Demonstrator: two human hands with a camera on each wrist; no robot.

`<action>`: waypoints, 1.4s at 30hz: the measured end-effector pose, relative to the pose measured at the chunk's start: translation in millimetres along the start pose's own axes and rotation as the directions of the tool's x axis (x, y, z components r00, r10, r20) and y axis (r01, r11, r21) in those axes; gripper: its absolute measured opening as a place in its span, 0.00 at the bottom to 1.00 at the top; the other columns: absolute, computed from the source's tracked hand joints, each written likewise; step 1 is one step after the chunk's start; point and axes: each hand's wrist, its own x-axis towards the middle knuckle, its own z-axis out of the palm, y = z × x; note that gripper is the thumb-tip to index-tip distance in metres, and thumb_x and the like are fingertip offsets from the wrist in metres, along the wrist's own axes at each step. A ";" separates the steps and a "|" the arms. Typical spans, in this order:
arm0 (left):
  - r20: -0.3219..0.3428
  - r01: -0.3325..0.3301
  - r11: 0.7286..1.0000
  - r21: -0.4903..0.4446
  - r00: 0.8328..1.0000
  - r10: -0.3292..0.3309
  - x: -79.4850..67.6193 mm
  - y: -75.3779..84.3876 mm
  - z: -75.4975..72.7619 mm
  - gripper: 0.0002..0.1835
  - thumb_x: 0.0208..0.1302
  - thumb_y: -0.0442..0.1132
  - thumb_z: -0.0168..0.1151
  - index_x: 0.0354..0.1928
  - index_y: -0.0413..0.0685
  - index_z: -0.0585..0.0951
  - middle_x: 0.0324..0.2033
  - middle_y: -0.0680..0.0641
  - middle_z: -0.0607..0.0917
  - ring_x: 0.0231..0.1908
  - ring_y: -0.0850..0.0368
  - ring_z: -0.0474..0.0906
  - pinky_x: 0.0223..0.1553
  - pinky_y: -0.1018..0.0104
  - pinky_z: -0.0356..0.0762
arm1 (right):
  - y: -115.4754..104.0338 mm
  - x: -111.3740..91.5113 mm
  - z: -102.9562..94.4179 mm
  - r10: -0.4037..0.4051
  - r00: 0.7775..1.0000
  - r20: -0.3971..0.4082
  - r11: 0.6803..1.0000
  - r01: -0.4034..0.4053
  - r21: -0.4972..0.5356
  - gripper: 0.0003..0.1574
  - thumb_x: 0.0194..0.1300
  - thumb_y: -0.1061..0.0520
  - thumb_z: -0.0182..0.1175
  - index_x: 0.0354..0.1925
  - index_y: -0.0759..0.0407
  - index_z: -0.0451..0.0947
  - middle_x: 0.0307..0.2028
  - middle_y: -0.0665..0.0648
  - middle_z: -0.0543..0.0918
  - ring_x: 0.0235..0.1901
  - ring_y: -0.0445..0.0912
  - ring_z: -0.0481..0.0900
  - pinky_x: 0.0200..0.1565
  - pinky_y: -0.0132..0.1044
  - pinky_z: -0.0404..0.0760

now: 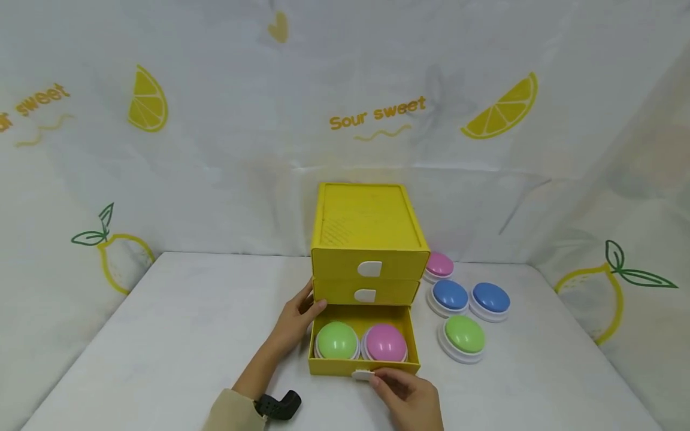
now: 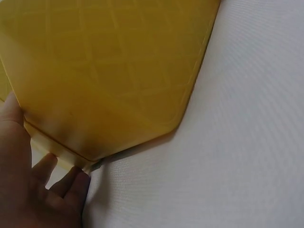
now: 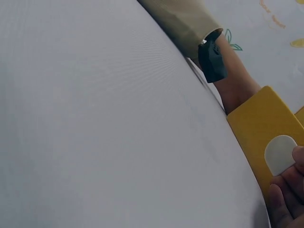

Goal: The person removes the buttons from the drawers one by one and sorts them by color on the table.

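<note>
A yellow drawer cabinet [image 1: 372,218] stands at the back of the table, its bottom drawer [image 1: 363,366] pulled out. Inside that drawer sit a green push-button light [image 1: 336,340] and a pink one [image 1: 386,343], both dome-shaped on white bases. My right hand [image 1: 408,396] pinches the white drawer tab [image 1: 363,375] between thumb and fingers, seen also in the right wrist view [image 3: 280,154]. My left hand [image 1: 295,317] rests against the cabinet's left side, its thumb near the front edge. In the left wrist view its fingers [image 2: 45,168] touch the cabinet's lower edge.
Right of the cabinet lie a pink light [image 1: 439,264], two blue lights [image 1: 450,294] and a green light [image 1: 465,334]. Two upper drawers with white tabs [image 1: 369,269] are closed. A white lemon-print sheet [image 1: 242,149] hangs behind the white table [image 1: 188,323].
</note>
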 end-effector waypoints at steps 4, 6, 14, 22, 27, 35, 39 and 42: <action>0.001 -0.014 1.000 -0.006 1.000 0.014 1.3 -0.5 1.6 0.41 0.72 0.55 0.60 0.80 0.60 0.54 0.77 0.45 0.62 0.75 0.41 0.62 0.73 0.44 0.64 | 1.0 -0.7 -4.2 -0.011 1.000 0.018 1.000 0.010 0.029 0.12 0.58 0.52 0.75 0.39 0.56 0.89 0.38 0.53 0.91 0.36 0.36 0.87 0.41 0.27 0.87; -0.002 -0.017 1.000 -0.004 1.000 0.017 1.2 0.1 1.7 0.40 0.72 0.55 0.60 0.80 0.60 0.54 0.77 0.46 0.62 0.75 0.41 0.62 0.73 0.43 0.64 | 1.1 -0.7 -4.7 -0.023 1.000 0.014 0.998 0.022 0.063 0.11 0.58 0.54 0.75 0.39 0.56 0.89 0.38 0.54 0.91 0.35 0.36 0.88 0.41 0.25 0.86; -0.007 -0.010 1.000 0.013 1.000 0.010 0.7 1.6 -0.2 0.41 0.72 0.55 0.59 0.80 0.59 0.54 0.76 0.43 0.64 0.75 0.41 0.64 0.73 0.43 0.65 | 1.1 -0.2 5.9 -0.235 0.962 -0.136 0.970 0.242 0.035 0.13 0.48 0.68 0.77 0.30 0.52 0.90 0.29 0.49 0.91 0.30 0.33 0.87 0.35 0.28 0.88; -0.009 -0.005 0.999 0.033 1.000 0.005 2.3 0.8 -1.2 0.41 0.72 0.57 0.59 0.80 0.61 0.54 0.76 0.43 0.64 0.74 0.40 0.64 0.73 0.43 0.66 | -4.0 -2.7 2.4 -0.150 0.985 -0.089 0.988 0.154 0.034 0.08 0.52 0.65 0.76 0.31 0.52 0.91 0.30 0.49 0.91 0.31 0.32 0.87 0.37 0.24 0.86; -0.016 0.000 1.000 0.031 1.000 0.001 0.2 0.8 1.0 0.41 0.72 0.56 0.60 0.80 0.60 0.54 0.77 0.43 0.64 0.74 0.41 0.64 0.73 0.44 0.66 | -2.7 -11.2 -1.7 -0.194 0.977 -0.094 0.981 0.192 -0.030 0.07 0.50 0.62 0.78 0.29 0.52 0.91 0.28 0.49 0.91 0.28 0.30 0.84 0.33 0.26 0.86; -0.014 -0.008 1.000 0.018 1.000 0.008 0.5 1.9 3.0 0.41 0.72 0.56 0.60 0.80 0.59 0.55 0.76 0.43 0.64 0.73 0.39 0.66 0.72 0.44 0.68 | -13.9 -8.0 -32.2 -0.206 0.945 0.254 0.968 0.234 -0.087 0.10 0.58 0.50 0.74 0.38 0.52 0.90 0.32 0.47 0.91 0.30 0.31 0.85 0.35 0.24 0.85; -0.009 -0.015 1.000 0.024 1.000 0.016 1.7 -0.5 3.9 0.41 0.72 0.57 0.59 0.80 0.61 0.54 0.77 0.43 0.64 0.73 0.39 0.66 0.72 0.43 0.67 | -34.0 2.6 -62.1 -0.248 0.846 0.473 0.932 0.341 -0.121 0.13 0.64 0.47 0.70 0.42 0.52 0.89 0.34 0.43 0.91 0.31 0.31 0.84 0.36 0.24 0.85; -0.018 -0.003 0.999 0.036 1.000 0.003 1.1 -1.2 2.2 0.41 0.71 0.59 0.59 0.80 0.62 0.54 0.77 0.44 0.63 0.74 0.39 0.65 0.72 0.42 0.67 | -49.4 13.8 -76.5 -0.340 0.790 0.511 0.876 0.464 -0.134 0.14 0.65 0.46 0.69 0.44 0.52 0.89 0.36 0.45 0.91 0.33 0.31 0.85 0.38 0.27 0.86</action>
